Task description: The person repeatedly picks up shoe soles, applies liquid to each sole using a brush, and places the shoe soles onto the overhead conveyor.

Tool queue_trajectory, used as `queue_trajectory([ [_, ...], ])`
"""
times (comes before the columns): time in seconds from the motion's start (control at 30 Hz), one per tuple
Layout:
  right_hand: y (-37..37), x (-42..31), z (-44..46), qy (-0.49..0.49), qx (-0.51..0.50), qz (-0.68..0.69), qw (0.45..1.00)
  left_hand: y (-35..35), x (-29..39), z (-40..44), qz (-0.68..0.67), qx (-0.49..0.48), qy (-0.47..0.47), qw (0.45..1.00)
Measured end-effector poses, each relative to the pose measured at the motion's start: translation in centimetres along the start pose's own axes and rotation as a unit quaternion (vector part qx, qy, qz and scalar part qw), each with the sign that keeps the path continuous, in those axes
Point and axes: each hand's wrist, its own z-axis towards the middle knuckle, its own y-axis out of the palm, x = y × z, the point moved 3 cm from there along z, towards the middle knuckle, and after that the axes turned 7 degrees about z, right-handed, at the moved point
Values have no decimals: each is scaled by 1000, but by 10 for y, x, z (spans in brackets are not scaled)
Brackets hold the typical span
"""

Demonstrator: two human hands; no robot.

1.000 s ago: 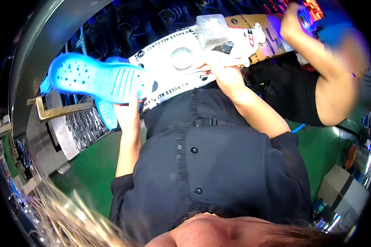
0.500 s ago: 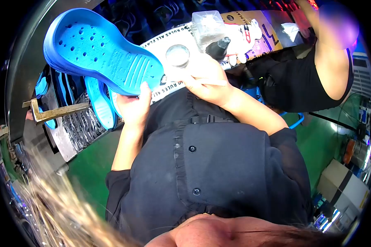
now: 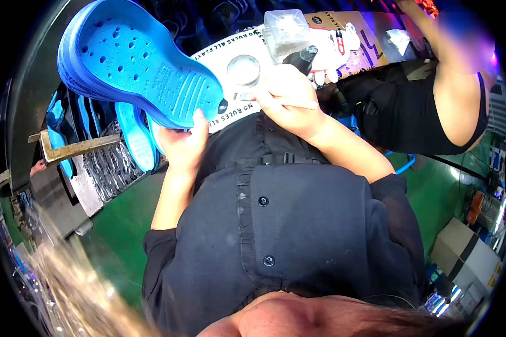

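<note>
My left hand (image 3: 183,145) grips the heel end of a big blue foam clog sole (image 3: 146,64), thumb on top of its rim. The sole is tilted with its dimpled, ridged inside toward me. A small black patch (image 3: 223,105) shows at its heel edge. My right hand (image 3: 291,101) is closed round a thin brush (image 3: 295,103) with a pale handle. The brush's tip points left, a little apart from the heel. Just beyond it, a small round clear dish (image 3: 243,70) rests on the white printed board (image 3: 219,50).
A dark bottle (image 3: 302,59) and a clear plastic box (image 3: 285,33) stand beyond my right hand. Several blue soles (image 3: 136,137) lie at the left near a metal bracket (image 3: 81,149). Another person's arm (image 3: 458,106) is at the right.
My right hand has moved slightly right with the brush, away from the heel. The heel's black patch now shows more fully. The sole appears slightly higher in view, still in my left hand.
</note>
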Motion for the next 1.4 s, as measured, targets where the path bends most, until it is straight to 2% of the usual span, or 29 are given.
queue_trajectory([
  [0.23,9,-5,2,5,-8,50,999,5,2,-1,-18,5,-4,1000],
  [0.3,7,-4,3,51,-35,38,997,5,4,0,-23,6,4,1000],
  [0.43,4,7,-4,23,13,47,999,4,1,-1,-12,14,24,1000],
  [0.57,8,-4,3,38,-27,74,996,7,2,-1,-20,15,38,999],
  [0.67,9,-6,3,40,-27,36,998,7,-1,0,-29,20,49,998],
  [0.83,4,-2,-2,60,-11,68,996,6,-6,-2,-44,28,54,997],
  [0.93,7,-5,2,38,-22,44,998,8,-7,-2,-56,22,53,997],
  [1.0,10,-7,2,38,-47,60,996,6,-11,-1,-24,34,83,996],
  [1.23,5,2,-5,79,-37,102,991,4,-6,1,-20,65,120,990],
  [1.3,8,4,-3,15,25,75,997,5,-4,0,1,56,135,989],
  [1.4,11,1,1,29,-1,80,996,7,-2,1,-24,63,129,989],
])
